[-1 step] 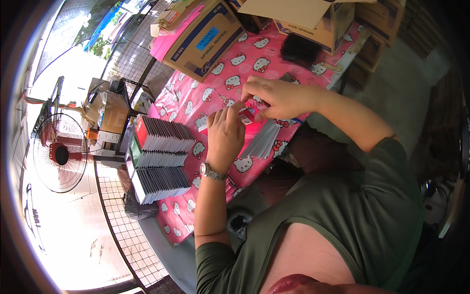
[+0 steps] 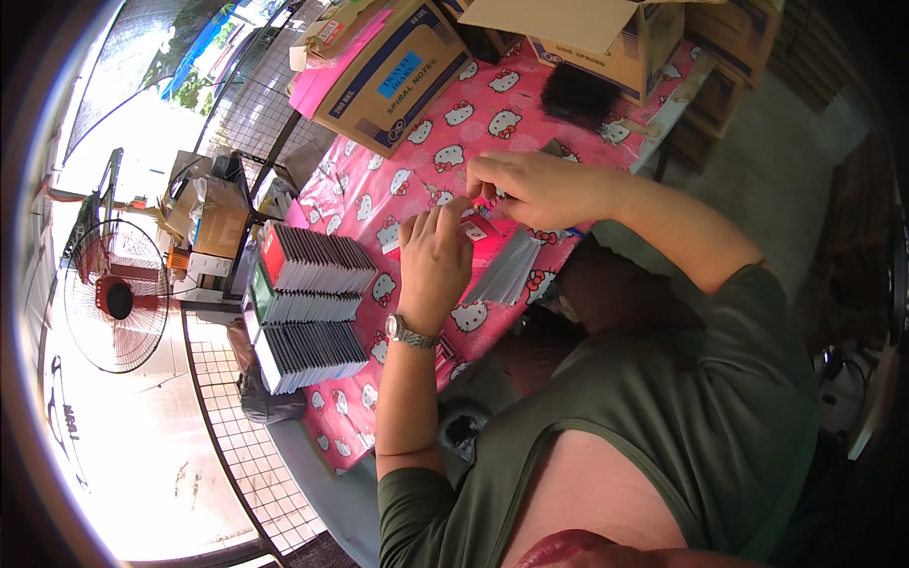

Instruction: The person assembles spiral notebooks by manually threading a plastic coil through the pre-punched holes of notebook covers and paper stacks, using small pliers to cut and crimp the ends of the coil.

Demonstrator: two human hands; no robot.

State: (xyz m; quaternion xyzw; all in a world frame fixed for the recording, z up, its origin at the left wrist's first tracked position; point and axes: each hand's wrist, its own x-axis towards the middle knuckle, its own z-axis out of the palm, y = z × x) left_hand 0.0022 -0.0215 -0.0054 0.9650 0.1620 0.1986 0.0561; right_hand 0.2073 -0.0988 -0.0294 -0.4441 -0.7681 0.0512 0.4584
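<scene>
A notebook with a bright pink-red cover (image 2: 489, 248) lies on the table under both my hands, and a fan of white pages (image 2: 516, 269) shows at its near right side. My left hand (image 2: 437, 248) rests at its left edge, fingers bent and fingertips pressed together at the far corner. From the right my right hand (image 2: 544, 191) reaches over the far edge, thumb and fingers curled in around it. The two hands' fingertips nearly meet there. What lies between them is too small to make out.
Left of my hands stand rows of spiral notebooks with red (image 2: 317, 257), green (image 2: 303, 305) and dark (image 2: 312, 355) bindings. A black bundle of thin coils (image 2: 578, 95) lies at the far right. Cardboard boxes (image 2: 388, 85) line the table's back; a fan (image 2: 117, 297) stands at left.
My right hand's fingers have shifted slightly and curled in closer at the notebook's far edge. The left hand stays almost in place.
</scene>
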